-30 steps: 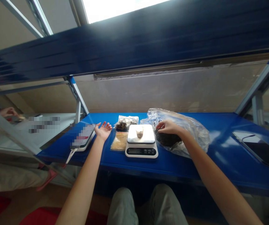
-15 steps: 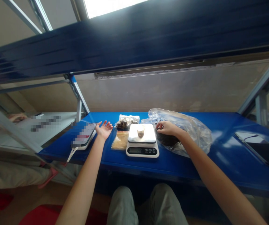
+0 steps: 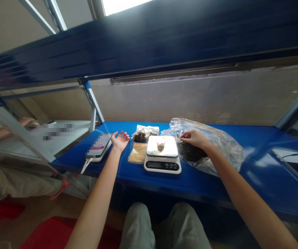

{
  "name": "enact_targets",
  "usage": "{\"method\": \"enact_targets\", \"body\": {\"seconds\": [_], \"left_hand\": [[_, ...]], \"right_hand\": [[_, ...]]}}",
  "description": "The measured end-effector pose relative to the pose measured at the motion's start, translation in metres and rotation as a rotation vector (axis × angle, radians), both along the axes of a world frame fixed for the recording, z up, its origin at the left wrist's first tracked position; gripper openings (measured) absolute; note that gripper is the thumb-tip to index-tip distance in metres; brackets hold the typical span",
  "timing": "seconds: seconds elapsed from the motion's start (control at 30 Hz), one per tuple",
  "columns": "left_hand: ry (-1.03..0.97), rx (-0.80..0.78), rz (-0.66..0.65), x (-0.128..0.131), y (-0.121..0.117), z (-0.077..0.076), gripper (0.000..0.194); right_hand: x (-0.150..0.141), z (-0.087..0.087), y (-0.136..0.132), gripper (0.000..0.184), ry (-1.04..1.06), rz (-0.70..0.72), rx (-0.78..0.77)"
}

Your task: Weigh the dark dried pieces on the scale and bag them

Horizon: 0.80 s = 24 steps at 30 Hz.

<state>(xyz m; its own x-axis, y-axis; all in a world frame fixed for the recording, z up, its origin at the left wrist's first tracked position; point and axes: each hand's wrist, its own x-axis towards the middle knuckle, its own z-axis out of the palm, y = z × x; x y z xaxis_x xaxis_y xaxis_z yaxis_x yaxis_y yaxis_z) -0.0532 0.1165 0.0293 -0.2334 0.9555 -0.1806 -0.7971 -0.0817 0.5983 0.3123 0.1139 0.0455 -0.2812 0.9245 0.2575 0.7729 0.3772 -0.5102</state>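
Left hand open, palm up, fingers spread apart, just beside a phone near the front edge of the bench. Digital kitchen scale at the front, small cup on its platform. Right hand over a clear plastic bag, fingertips drawn together above dark loose leaves; any pinched bit too small to tell. Leaves likely light and crumbly, best taken in small pinches. Packet of golden flakes left of the scale, packet of dark pieces by the back edge.

Bright window daylight, glare on blue shelf, curved edges, blurred dark upper shelf
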Motion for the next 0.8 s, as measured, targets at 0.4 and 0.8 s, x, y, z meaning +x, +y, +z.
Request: {"method": "enact_targets", "body": {"seconds": [0.4, 0.8], "left_hand": [[-0.014, -0.036, 0.003, 0.002, -0.002, 0.004, 0.019], [0.001, -0.04, -0.006, 0.002, 0.004, 0.0, 0.015]], "right_hand": [[-0.018, 0.016, -0.016, 0.025, 0.403, -0.036, -0.081], [-0.077, 0.012, -0.035, 0.035, 0.829, 0.135, 0.017]]}}
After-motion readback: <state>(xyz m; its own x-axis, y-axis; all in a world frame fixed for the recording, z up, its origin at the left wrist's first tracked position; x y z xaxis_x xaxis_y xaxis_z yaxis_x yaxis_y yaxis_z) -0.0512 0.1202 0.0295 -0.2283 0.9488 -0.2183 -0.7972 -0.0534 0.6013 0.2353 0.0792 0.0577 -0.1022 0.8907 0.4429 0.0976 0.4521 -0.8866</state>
